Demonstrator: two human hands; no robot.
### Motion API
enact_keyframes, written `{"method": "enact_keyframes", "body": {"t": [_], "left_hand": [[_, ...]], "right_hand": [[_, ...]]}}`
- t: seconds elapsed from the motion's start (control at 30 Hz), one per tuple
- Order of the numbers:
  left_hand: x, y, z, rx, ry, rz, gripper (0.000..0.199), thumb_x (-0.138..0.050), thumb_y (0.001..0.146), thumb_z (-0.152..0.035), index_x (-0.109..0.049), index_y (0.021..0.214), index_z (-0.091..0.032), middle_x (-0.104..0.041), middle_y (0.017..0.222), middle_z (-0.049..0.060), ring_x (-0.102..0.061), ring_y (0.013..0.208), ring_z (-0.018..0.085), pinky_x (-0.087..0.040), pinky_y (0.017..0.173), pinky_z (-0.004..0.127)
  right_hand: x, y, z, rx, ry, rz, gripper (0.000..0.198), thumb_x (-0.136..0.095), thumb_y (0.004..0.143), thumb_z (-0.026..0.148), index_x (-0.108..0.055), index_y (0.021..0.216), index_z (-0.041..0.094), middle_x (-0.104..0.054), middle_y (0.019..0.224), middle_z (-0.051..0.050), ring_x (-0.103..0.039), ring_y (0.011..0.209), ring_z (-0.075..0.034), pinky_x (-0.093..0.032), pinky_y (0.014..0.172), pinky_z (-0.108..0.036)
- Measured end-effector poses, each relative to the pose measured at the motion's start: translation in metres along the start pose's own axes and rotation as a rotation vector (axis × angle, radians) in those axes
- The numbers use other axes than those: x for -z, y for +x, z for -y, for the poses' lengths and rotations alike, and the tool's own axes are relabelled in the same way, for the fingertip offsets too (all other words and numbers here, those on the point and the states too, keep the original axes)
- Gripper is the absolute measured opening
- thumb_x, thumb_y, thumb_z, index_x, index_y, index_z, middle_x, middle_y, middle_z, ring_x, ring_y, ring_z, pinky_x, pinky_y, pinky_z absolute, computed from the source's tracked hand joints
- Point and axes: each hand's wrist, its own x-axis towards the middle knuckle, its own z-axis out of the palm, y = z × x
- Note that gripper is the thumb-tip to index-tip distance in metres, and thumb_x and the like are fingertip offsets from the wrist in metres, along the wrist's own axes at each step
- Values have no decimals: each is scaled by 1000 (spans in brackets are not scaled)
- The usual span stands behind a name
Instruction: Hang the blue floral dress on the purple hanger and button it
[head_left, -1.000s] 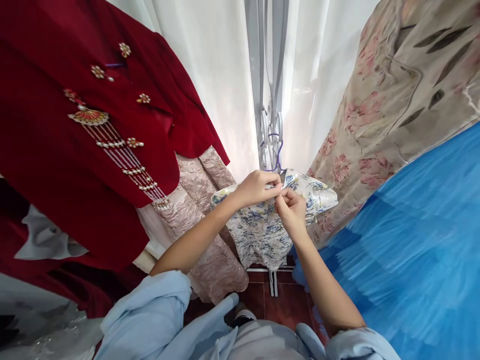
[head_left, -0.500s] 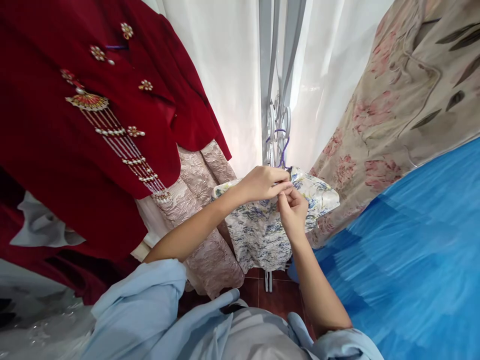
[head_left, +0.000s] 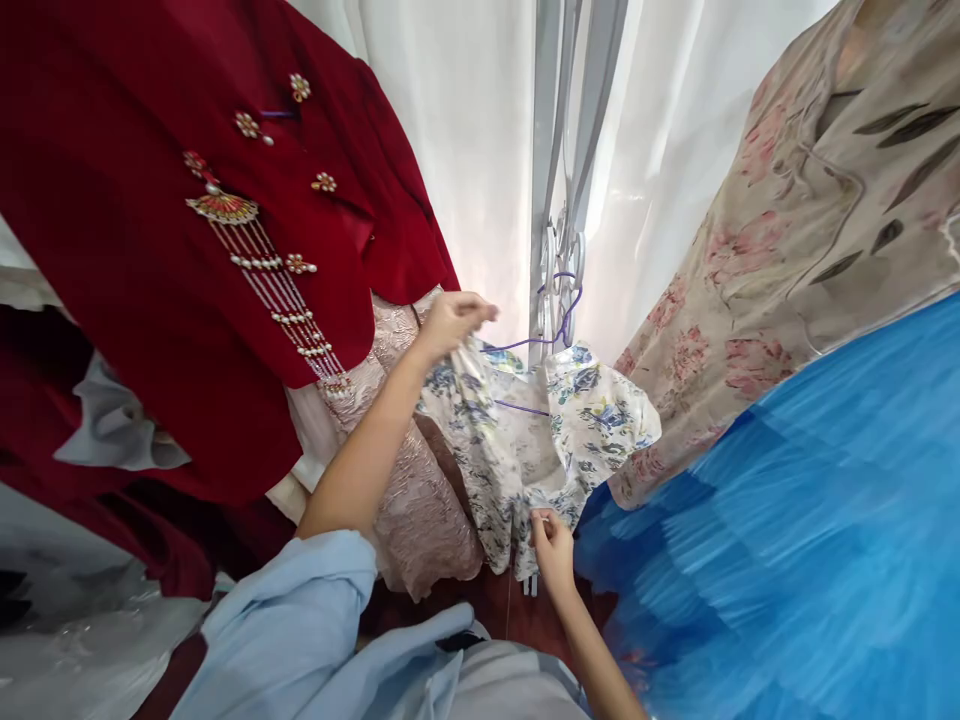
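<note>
Floral blouse hangs on purple hanger, neck gaping. R hand pinching front edge below neckline; L hand by shoulder, blurred, can't tell grip. Prob. light, soft, limp; best held at edges/shoulder seams.

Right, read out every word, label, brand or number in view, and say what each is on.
None: no text can be read.
The floral top shows only its flower print.
The red jacket shows only beaded ornaments.
I can make out no lettering on the purple hanger.
</note>
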Motion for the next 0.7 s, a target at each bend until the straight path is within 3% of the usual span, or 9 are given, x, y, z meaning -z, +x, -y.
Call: {"method": "enact_keyframes", "body": {"t": [0.13,0.23,0.3,0.37,0.47,0.5,0.57,0.63,0.7], "left_hand": [[60,-6,50,320,-328,-255,57,-56,86,-75,-46,71,-21,-23,49,-10,-17,44,6,-17,45,25],[56,-38,75,427,-396,-336,57,-52,89,-75,-37,68,-23,-16,48,-11,-12,42,7,-13,42,26],[21,-72,85,562,-493,-399,58,-64,82,-71,-37,67,-23,-21,47,-11,-15,40,6,-14,41,25],[-33,-111,90,697,-575,-412,56,-71,77,-68,-40,68,-21,-24,47,-12,-17,39,5,-15,40,23],[-122,-172,89,685,-552,-298,51,-75,75,-62,-50,69,-19,-38,50,-8,-32,43,6,-24,44,22],[-146,-189,87,670,-538,-229,49,-78,72,-60,-54,68,-18,-43,51,-6,-37,45,7,-27,47,23],[-178,-219,82,535,-411,14,50,-75,75,-63,-59,69,-15,-54,60,-1,-46,55,10,-34,54,25],[-188,-241,78,437,-335,228,54,-68,79,-68,-65,78,-14,-60,71,2,-51,66,13,-38,63,26],[-185,-258,76,443,-367,412,60,-64,79,-73,-67,93,-15,-61,82,3,-53,73,15,-41,69,27]], "right_hand": [[8,-11,-13,-47,63,95,56,-57,83,71,-63,94,16,-52,49,3,-48,46,-17,-37,49,-28],[14,-17,-13,-47,64,159,51,-58,84,66,-64,91,16,-56,54,1,-51,50,-18,-41,51,-28],[15,-18,-6,8,37,189,46,-60,86,58,-66,101,16,-66,69,-4,-60,61,-21,-49,60,-31],[14,-17,6,111,-18,224,45,-65,84,47,-65,118,18,-73,100,-10,-68,87,-25,-54,81,-37],[12,-13,25,228,-76,343,58,-72,74,34,-60,129,21,-65,132,-12,-59,122,-30,-45,105,-43],[12,-12,29,225,-81,391,54,-72,72,31,-63,125,20,-66,129,-12,-59,121,-31,-46,104,-43],[19,-11,36,158,-91,465,33,-68,72,28,-68,103,16,-72,104,-9,-65,100,-29,-52,89,-39],[35,-13,40,67,-100,528,15,-64,75,28,-67,81,15,-68,76,-4,-60,74,-22,-51,70,-32],[60,-16,47,15,-98,590,18,-63,79,32,-64,71,16,-61,64,0,-52,63,-17,-45,61,-27]]}}
